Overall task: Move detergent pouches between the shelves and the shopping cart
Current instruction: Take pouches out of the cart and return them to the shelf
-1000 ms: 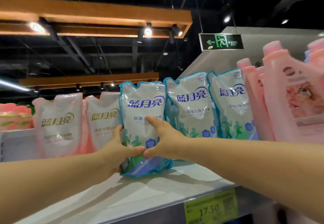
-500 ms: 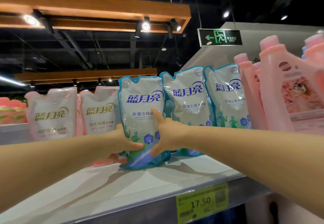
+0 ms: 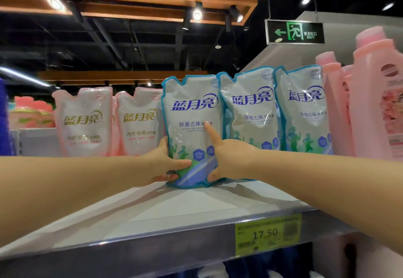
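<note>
Left hand (image 3: pixel 164 162) and right hand (image 3: pixel 230 158) clamp blue pouch (image 3: pixel 192 123) at its lower edges. Best to seat base flat on shelf (image 3: pixel 196 210), upright, before releasing.

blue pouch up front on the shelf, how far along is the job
Done: two other blue pouches stand side by side on the shelf. In hand: left hand and right hand grip the base of the front blue pouch, upright on the shelf. Left: unclear, since the cart is out of view and no count shows.
</note>
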Motion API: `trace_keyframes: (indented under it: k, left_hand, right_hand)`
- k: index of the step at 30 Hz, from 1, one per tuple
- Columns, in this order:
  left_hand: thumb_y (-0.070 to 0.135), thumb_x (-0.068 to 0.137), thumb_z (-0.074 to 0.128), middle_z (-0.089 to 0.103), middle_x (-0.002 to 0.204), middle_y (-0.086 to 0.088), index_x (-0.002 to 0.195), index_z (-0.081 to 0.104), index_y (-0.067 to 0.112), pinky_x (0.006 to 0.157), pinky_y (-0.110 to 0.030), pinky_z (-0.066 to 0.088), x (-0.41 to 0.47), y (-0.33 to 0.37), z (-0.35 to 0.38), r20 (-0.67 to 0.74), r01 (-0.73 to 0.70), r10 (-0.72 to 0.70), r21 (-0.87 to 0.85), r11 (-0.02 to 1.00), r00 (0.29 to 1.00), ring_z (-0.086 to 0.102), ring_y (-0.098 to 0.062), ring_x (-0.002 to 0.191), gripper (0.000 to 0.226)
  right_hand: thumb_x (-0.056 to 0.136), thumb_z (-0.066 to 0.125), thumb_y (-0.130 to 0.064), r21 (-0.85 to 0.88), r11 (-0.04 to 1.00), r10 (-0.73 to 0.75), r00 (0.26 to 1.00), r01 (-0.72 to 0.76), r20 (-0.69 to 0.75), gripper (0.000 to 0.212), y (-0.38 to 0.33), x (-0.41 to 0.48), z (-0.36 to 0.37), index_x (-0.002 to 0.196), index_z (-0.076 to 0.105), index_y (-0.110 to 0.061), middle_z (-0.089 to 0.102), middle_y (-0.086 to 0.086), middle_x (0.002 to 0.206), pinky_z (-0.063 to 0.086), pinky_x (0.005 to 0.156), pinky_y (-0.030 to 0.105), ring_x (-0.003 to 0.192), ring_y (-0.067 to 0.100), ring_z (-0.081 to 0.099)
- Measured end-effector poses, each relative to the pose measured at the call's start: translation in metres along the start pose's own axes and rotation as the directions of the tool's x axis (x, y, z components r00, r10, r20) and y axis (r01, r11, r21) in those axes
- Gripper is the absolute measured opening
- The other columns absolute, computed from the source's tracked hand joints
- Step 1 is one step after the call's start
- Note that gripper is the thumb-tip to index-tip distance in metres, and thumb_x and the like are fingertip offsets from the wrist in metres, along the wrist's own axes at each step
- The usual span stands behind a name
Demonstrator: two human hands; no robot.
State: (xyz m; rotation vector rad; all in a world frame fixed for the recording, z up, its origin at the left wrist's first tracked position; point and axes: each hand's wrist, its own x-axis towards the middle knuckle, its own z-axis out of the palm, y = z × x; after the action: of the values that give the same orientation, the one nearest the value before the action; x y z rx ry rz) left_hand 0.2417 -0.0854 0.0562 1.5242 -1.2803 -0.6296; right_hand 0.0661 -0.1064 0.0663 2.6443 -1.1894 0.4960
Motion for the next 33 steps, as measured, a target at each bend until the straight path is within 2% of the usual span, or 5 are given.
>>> trace_keyframes:
  k: [11,17,21,26,33]
  left_hand:
    - [0.015,0.074,0.077,0.046,0.131,-0.002,0.146,0.009,0.026,0.09,-0.03,0.05,-0.008,0.001,0.003,-0.026,-0.005,0.014,0.308,0.951,1.0,0.05,-0.02,0.112,0.099]
    - [0.001,0.069,0.078,0.041,0.132,-0.002,0.141,0.019,0.029,0.08,-0.043,0.056,-0.01,0.013,0.004,0.009,0.149,-0.151,0.135,0.98,0.988,0.049,-0.027,0.116,0.098]
    - [0.017,0.075,0.077,0.05,0.126,-0.01,0.134,0.03,0.012,0.087,-0.04,0.05,-0.036,0.025,0.01,-0.134,0.167,-0.131,0.311,0.936,0.982,0.053,-0.028,0.107,0.076]
    - [0.029,0.084,0.067,0.045,0.138,-0.01,0.141,0.031,0.01,0.096,-0.035,0.042,-0.096,0.053,0.013,-0.22,0.044,0.105,0.58,0.813,0.97,0.048,-0.026,0.12,0.071]
    - [0.023,0.091,0.058,0.059,0.123,-0.006,0.12,0.057,0.013,0.072,-0.018,0.041,-0.191,0.078,0.031,-0.183,-0.129,0.305,0.626,0.769,0.935,0.05,-0.013,0.094,0.031]
  right_hand:
    - [0.085,0.067,-0.026,-0.092,0.994,0.057,0.997,-0.052,0.051,0.118,0.0,0.002,0.006,0.138,-0.037,-0.021,0.063,0.016,0.106,0.051,0.086,0.043,0.093,0.031,0.062]
    - [0.088,0.064,-0.027,-0.09,0.996,0.018,0.999,-0.014,0.043,0.108,0.003,-0.006,-0.001,0.144,-0.028,-0.018,0.062,0.016,0.111,0.048,0.079,0.038,0.09,0.029,0.057]
    - [0.087,0.064,-0.029,-0.023,1.0,0.014,1.0,-0.013,0.025,0.091,0.009,-0.029,-0.014,0.151,0.0,-0.015,0.055,0.014,0.125,0.047,0.084,0.039,0.109,0.033,0.055]
    - [0.093,0.049,-0.024,0.051,0.996,0.084,0.959,-0.073,-0.269,0.032,0.019,-0.084,-0.024,0.122,0.054,-0.013,0.063,0.009,0.114,0.046,0.085,0.037,0.103,0.031,0.057]
    - [0.093,0.045,-0.031,0.116,0.99,0.121,0.934,-0.087,-0.336,0.025,0.025,-0.159,-0.048,0.098,0.068,-0.02,0.068,0.0,0.105,0.031,0.083,0.034,0.1,0.025,0.059]
